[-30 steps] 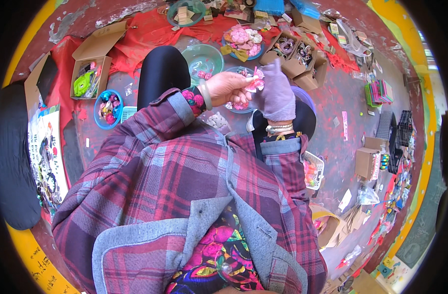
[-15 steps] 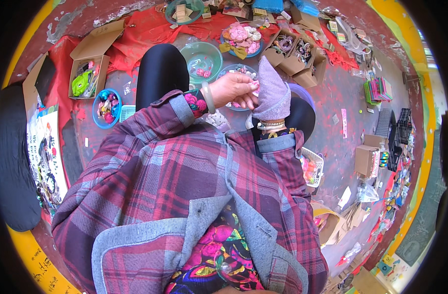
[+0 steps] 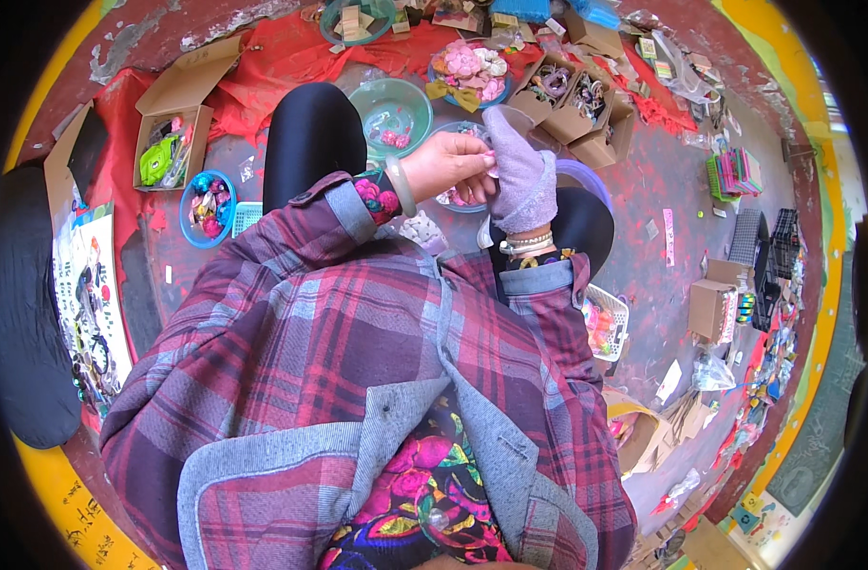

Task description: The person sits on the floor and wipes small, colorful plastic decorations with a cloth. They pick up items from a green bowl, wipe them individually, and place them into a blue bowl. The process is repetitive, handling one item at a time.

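Note:
My left hand (image 3: 450,165), with a pale bangle at its wrist, reaches across to the right with fingers pinched. A small pink-and-white piece (image 3: 491,163), too small to name, shows at its fingertips. A lavender terry cloth (image 3: 529,185) covers my right hand, whose wrist with bracelets (image 3: 527,243) comes out below it. The cloth hides the right hand's fingers. My left fingertips touch or nearly touch the cloth's left side. Beneath both hands, a blue basin (image 3: 450,200) holding small pink and white pieces is partly hidden.
Beyond my knees stand a green basin (image 3: 413,103), a tub of fabric flowers (image 3: 467,66) and cardboard boxes (image 3: 574,100). To the left are a blue basket (image 3: 206,211) and an open carton (image 3: 189,114). A white basket (image 3: 612,328) sits by my right forearm.
The cloth-covered right hand has tilted left, and the cloth's peak now bends toward my left hand. My left fingers have turned slightly and stay pinched beside the cloth.

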Motion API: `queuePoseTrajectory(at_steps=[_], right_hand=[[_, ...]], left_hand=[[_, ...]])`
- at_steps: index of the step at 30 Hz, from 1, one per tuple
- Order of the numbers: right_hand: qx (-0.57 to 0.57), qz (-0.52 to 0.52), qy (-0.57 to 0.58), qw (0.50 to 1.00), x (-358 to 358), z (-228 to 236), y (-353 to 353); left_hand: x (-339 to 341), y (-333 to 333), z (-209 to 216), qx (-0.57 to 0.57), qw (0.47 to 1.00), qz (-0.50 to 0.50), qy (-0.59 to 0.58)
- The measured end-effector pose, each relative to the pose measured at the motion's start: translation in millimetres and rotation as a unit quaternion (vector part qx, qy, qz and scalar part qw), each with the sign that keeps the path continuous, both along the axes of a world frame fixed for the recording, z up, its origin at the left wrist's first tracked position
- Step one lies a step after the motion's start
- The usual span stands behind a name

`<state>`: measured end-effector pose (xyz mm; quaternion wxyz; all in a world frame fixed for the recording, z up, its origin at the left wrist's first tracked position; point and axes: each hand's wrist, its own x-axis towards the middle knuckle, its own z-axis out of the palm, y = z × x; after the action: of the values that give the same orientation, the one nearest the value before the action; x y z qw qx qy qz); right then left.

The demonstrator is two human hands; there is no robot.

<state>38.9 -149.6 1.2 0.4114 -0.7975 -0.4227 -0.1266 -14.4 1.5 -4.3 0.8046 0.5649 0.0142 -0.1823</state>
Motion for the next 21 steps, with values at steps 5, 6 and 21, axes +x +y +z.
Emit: queuePoseTrajectory(at_steps=[5,6,21], right_hand=[[0.085,-0.056,0.293,0.951,7,1,-9],[0.312,-0.005,0.478,0.821,19,-11,-18],[0.537,-0.144,0.638,0.532,15,37,-11]], left_hand=[[8,7,-12,0.038,0.998,0.051,0.017],[14,11,-18,0.046,0.996,0.074,0.031],[78,11,-173,0.186,0.961,0.048,0.201]])
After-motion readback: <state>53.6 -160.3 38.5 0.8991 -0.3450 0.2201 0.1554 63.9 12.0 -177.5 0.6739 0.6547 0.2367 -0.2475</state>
